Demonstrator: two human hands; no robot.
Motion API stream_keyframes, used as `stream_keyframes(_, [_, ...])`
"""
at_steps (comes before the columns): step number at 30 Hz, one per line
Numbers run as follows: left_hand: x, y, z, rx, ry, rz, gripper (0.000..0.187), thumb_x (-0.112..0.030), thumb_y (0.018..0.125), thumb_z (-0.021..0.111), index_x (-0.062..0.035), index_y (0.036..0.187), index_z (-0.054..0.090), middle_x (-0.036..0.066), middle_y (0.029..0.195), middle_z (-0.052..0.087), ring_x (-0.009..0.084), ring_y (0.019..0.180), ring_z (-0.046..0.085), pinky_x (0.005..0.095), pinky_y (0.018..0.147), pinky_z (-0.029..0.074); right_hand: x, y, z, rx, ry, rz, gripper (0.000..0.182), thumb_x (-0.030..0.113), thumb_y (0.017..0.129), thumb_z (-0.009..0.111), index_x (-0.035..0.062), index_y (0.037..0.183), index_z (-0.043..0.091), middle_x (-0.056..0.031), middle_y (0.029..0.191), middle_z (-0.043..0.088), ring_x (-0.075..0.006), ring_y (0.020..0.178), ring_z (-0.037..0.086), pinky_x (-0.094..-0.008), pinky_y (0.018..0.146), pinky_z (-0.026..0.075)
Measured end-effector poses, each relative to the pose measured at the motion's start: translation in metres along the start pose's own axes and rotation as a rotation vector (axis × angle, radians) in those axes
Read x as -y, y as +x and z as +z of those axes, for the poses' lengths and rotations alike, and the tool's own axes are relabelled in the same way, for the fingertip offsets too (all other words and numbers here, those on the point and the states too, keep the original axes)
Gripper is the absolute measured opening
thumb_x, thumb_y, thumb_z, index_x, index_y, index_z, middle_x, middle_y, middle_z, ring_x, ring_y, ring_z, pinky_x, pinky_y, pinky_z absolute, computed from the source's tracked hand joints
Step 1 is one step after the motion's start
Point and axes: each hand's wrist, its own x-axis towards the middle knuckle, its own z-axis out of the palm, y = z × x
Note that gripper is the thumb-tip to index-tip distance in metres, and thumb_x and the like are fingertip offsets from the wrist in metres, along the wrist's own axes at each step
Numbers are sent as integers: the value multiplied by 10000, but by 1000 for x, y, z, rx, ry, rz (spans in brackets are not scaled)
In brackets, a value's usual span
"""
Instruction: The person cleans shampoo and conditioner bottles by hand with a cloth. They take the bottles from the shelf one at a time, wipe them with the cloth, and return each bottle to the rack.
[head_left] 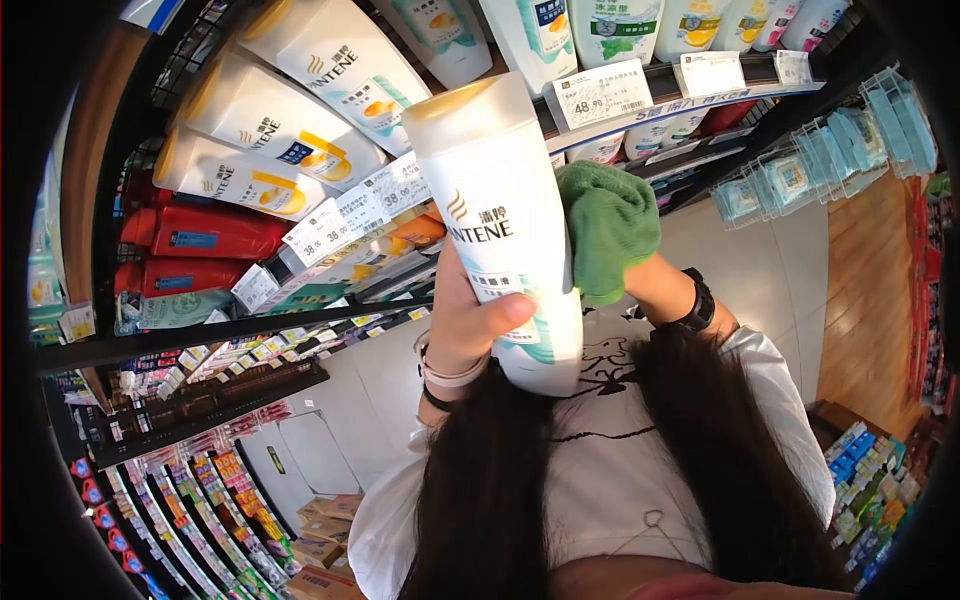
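Head view — left hand (468, 318) grips a white Pantene bottle (500, 245); right hand (641, 279) holds a green cloth (608, 228) beside it.

Head view: lens above the wearer's own shirt (610, 475), facing forward and steeply down. Shirt and hanging hair (490, 490) take up the bottom; shelf (130, 347) spans upper left to upper right. Wide, fisheye-like field: dark rounded border, straight lines bowed toward the edges. Nearness: bottle (495, 230) close to lens, near centre, overlapping the shelf behind it; floor (770, 245) well below, visible on both sides of the body.
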Motion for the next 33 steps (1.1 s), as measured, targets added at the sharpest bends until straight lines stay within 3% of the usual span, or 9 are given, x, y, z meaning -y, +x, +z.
stream_keyframes(1, [0, -1, -3, -10, -8, -6, 667, -243, 620, 736, 23, 1140, 413, 69, 985, 554, 143, 878, 543, 265, 759, 435, 2, 2, 0, 34, 234, 158, 207, 131, 651, 611, 63, 846, 600, -88, 855, 568, -238, 724, 544, -302, 620, 448])
stream_keyframes(5, [2, -3, -1, 12, -22, -26, 721, -229, 610, 740, 18, 1182, 377, 78, 1055, 534, 148, 951, 525, 270, 804, 418, 9, 19, -4, 18, -6, -117, 230, 210, 656, 628, 60, 827, 595, -120, 912, 541, -256, 756, 515, -332, 646, 441])
stream_keyframes(10, [4, -2, 9, 95, -70, -108, 745, -143, 577, 731, 9, 1201, 353, 85, 1081, 518, 153, 970, 513, 281, 814, 415, 0, 16, 12, -29, 374, 134, 324, 217, 721, 612, 39, 983, 543, -144, 1000, 534, -264, 878, 522, -343, 718, 448])
stream_keyframes(12, [8, 0, 15, 105, 41, -14, 655, -82, 572, 706, 1, 1146, 401, 59, 1002, 544, 128, 909, 527, 264, 780, 425, 0, 16, 5, -110, 384, 220, 330, 212, 728, 610, 38, 999, 534, -138, 1009, 532, -257, 885, 523, -339, 727, 447])
stream_keyframes(18, [17, 2, 7, 144, 38, -173, 555, -94, 601, 697, 3, 1087, 447, 53, 955, 562, 114, 852, 543, 252, 739, 434, 13, 9, -12, -164, 304, 254, 352, 197, 750, 604, 37, 1048, 506, -123, 1036, 528, -234, 907, 525, -327, 755, 446])
stream_keyframes(23, [24, -6, -13, -203, -48, 241, 660, -340, 627, 706, 33, 1102, 441, 93, 946, 562, 176, 838, 559, 276, 712, 461, 7, 8, 6, -42, 315, 218, 372, 185, 769, 598, 36, 1089, 483, -111, 1059, 525, -214, 925, 527, -317, 779, 445])
stream_keyframes(24, [17, -6, -20, -81, -125, 218, 665, -396, 658, 670, 34, 1107, 435, 111, 983, 547, 207, 846, 559, 294, 708, 473, 8, 8, 7, -23, 331, 224, 376, 183, 772, 597, 36, 1097, 478, -108, 1064, 524, -211, 929, 528, -315, 783, 445])
stream_keyframes(29, [-10, 12, -18, -240, -386, 530, 616, -376, 717, 614, 19, 1149, 421, 188, 1050, 520, 266, 911, 550, 347, 797, 464, 12, -1, -2, 84, 347, 322, 397, 170, 791, 592, 35, 1138, 455, -95, 1087, 521, -191, 947, 530, -305, 807, 444])
stream_keyframes(33, [-10, 14, -13, -323, -136, 557, 649, -355, 729, 600, 3, 1215, 362, 228, 1150, 455, 321, 1035, 494, 429, 886, 412, 23, -18, 10, 255, 250, 295, 415, 160, 806, 588, 34, 1171, 436, -85, 1106, 518, -176, 961, 532, -297, 826, 443])
